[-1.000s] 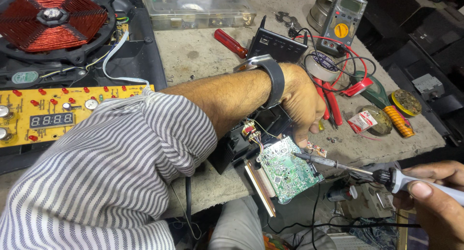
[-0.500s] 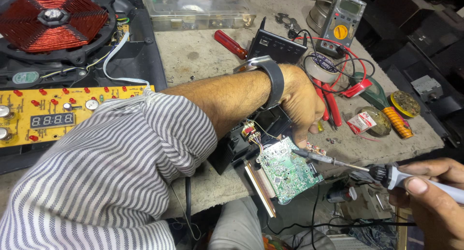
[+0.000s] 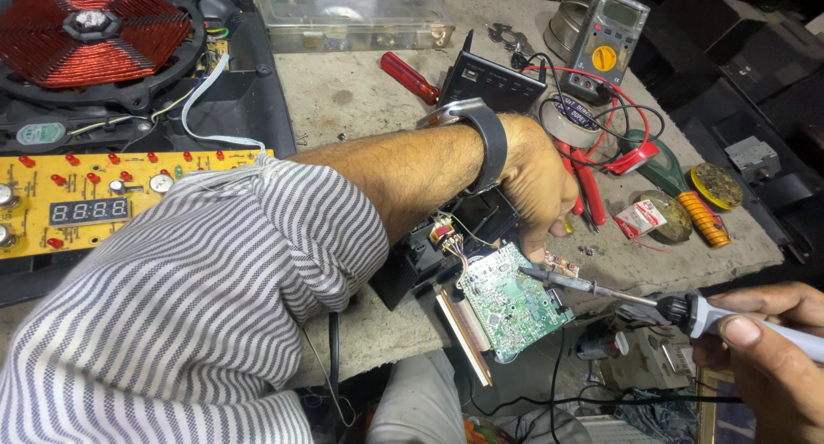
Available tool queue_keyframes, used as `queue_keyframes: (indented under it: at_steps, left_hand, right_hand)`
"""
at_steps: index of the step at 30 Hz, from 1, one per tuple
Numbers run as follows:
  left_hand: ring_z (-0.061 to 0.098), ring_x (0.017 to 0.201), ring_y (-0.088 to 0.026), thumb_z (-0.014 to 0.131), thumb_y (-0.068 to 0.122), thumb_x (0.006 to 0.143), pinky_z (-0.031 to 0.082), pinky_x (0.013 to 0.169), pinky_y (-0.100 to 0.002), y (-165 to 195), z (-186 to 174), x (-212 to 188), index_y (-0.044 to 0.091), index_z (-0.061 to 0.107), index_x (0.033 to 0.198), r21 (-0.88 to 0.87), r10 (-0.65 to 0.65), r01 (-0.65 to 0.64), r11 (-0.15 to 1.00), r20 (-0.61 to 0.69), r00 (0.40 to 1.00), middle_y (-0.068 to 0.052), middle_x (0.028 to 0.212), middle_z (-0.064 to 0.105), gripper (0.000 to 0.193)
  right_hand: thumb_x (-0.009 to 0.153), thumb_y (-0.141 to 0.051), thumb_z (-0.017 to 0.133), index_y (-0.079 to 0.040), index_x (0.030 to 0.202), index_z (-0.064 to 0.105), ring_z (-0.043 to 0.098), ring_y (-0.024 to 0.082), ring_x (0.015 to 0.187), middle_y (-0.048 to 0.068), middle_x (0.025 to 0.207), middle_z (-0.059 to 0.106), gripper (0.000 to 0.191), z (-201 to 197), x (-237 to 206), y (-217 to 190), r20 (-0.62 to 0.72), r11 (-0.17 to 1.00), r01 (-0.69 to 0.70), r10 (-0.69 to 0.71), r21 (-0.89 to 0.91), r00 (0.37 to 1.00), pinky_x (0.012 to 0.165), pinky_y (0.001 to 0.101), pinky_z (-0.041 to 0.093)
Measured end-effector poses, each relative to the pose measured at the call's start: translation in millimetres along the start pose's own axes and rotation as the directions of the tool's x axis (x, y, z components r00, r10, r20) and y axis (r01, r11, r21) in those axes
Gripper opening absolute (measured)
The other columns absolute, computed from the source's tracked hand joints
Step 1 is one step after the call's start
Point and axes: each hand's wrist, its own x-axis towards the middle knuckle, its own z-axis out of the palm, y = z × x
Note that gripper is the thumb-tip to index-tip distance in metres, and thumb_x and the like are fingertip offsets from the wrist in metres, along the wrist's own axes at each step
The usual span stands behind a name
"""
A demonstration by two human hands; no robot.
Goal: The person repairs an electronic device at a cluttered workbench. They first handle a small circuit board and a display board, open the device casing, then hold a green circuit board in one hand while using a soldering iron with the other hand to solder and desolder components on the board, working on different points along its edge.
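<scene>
Soldering the green circuit board (image 3: 513, 302)
My left hand (image 3: 536, 182) steadies it; my right hand (image 3: 764, 349) grips the soldering iron (image 3: 601, 287), tip touching its edge, work unfinished.

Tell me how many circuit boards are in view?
2. A green circuit board hangs off the bench edge under the soldering iron; a yellow control board with red buttons lies at far left. Others may be hidden inside the black casing.
</scene>
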Motion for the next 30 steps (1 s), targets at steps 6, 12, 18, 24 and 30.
queue_keyframes:
  at_steps: [6, 12, 18, 24, 30]
  left_hand:
    - [0.06, 0.128, -0.017, 0.087, 0.041, 0.069, 0.047, 0.105, -0.039, -1.3, 0.3, 1.3, 0.008, 0.06, 0.131, 0.025, 0.01, -0.01, 1.0, -0.019, 1.0, 0.003, 0.144, 0.062, 0.074]
    - [0.06, 0.129, -0.017, 0.087, 0.041, 0.069, 0.046, 0.105, -0.039, -4.6, -0.4, 6.6, 0.008, 0.061, 0.131, 0.03, 0.019, -0.019, 0.999, 0.002, 1.0, 0.001, 0.142, 0.063, 0.075]
    - [0.063, 0.123, -0.018, 0.086, 0.039, 0.07, 0.048, 0.1, -0.04, -4.9, 1.2, 3.0, 0.008, 0.064, 0.126, 0.031, -0.011, 0.011, 0.999, 0.013, 1.0, 0.001, 0.139, 0.066, 0.067]
    - [0.069, 0.112, -0.021, 0.085, 0.026, 0.069, 0.054, 0.092, -0.038, -9.1, 9.4, -6.0, 0.011, 0.069, 0.126, -0.228, -0.039, 0.057, 0.972, 0.083, 0.996, -0.007, 0.122, 0.074, 0.061]
    - [0.071, 0.098, -0.019, 0.083, 0.021, 0.074, 0.058, 0.081, -0.036, -31.1, 19.2, 0.8, 0.002, 0.063, 0.13, -0.371, 0.129, -0.064, 0.926, 0.151, 0.98, -0.011, 0.109, 0.077, 0.063]
  right_hand:
    - [0.094, -0.014, 0.065, 0.006, 0.101, 0.055, 0.069, 0.03, 0.084, 0.025, 0.096, 0.069, 0.024, 2.1, 0.3, -3.3, -0.009, 1.0, -0.004, 0.003, -0.024, 1.0, 0.073, 0.0439, 0.061]
    - [0.092, -0.015, 0.064, 0.003, 0.105, 0.055, 0.07, 0.027, 0.085, 0.022, 0.1, 0.068, 0.024, 9.5, -4.0, -13.5, -0.044, 0.997, -0.042, 0.039, -0.061, 0.998, 0.072, 0.0418, 0.061]
    - [0.095, -0.012, 0.065, 0.009, 0.101, 0.057, 0.066, 0.029, 0.073, 0.028, 0.082, 0.067, 0.023, 7.3, -8.3, -8.0, -0.018, 0.992, -0.025, 0.023, -0.128, 1.0, 0.071, 0.0392, 0.057]
    - [0.098, -0.019, 0.064, 0.007, 0.11, 0.055, 0.067, 0.025, 0.07, 0.022, 0.087, 0.067, 0.031, -21.0, -9.1, 29.3, 0.0, 0.997, 0.047, -0.047, 0.066, 0.999, 0.064, 0.0367, 0.058]
    - [0.1, -0.028, 0.061, 0.003, 0.118, 0.054, 0.067, 0.022, 0.073, 0.017, 0.091, 0.067, 0.037, -67.5, -19.2, 83.1, -0.112, 0.995, -0.051, 0.042, -0.08, 0.993, 0.064, 0.0353, 0.058]
